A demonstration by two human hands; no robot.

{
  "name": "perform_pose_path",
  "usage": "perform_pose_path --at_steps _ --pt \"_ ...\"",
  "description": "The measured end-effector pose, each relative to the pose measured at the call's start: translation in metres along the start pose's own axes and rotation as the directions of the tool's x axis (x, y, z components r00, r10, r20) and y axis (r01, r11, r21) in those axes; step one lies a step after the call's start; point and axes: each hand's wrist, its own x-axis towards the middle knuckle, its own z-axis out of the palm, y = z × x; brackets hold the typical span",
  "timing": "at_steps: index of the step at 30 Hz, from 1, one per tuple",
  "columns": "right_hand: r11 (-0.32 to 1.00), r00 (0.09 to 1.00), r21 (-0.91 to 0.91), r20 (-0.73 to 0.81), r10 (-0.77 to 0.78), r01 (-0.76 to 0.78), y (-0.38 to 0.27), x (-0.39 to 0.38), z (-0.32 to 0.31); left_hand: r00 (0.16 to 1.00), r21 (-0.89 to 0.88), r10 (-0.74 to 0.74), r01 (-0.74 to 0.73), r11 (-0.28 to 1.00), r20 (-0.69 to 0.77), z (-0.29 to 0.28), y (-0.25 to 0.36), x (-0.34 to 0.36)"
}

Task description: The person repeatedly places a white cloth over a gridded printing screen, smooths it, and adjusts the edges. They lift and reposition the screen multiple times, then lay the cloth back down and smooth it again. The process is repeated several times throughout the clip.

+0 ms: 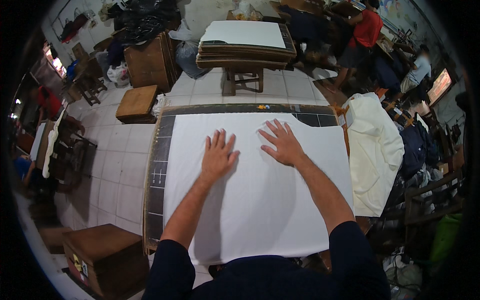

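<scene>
A large piece of white fabric (255, 210) lies spread over a dark board (156, 195) marked with pale lines along its left and far sides. My left hand (218, 156) rests on the cloth left of its middle, fingers stretched toward the far edge. On the right, my right hand (283, 143) presses flat with its fingers spread, near the far edge, and small wrinkles show by its fingertips. Neither hand holds anything. The fabric's far right corner has a curved cut-in, where the board shows. Its near edge hangs by my body.
Cream fabric (372, 155) is heaped just right of the board. Beyond it stands a stack of boards (245, 57) on a stool, white fabric on top. A brown box (105, 255) sits at near left. Farther off are a person in red (367, 30) and another person (419, 70).
</scene>
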Motion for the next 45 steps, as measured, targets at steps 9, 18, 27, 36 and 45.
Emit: perform_pose_path --at_steps 9,18,27,36,45 --pt "0.959 0.962 -0.113 -0.112 0.249 -0.262 0.004 0.067 0.017 0.97 0.087 -0.237 0.241 0.967 -0.057 0.014 -0.048 0.056" --pt "0.999 0.998 0.018 -0.048 -0.031 0.032 -0.051 0.118 0.035 0.975 0.093 -0.198 0.207 0.974 -0.098 0.021 -0.055 0.053" --pt "0.991 0.99 0.07 -0.094 -0.104 0.111 -0.066 0.116 0.039 0.92 0.181 -0.389 0.39 0.903 -0.043 0.003 -0.108 0.04" --pt "0.947 0.955 0.141 -0.116 -0.272 0.287 -0.072 0.057 0.034 0.815 0.183 -0.578 0.575 0.798 -0.044 -0.007 -0.118 0.04" --pt "0.95 0.963 -0.167 -0.107 0.247 -0.263 0.058 0.023 -0.001 0.84 0.332 -0.532 0.536 0.776 -0.112 -0.005 -0.104 0.034"
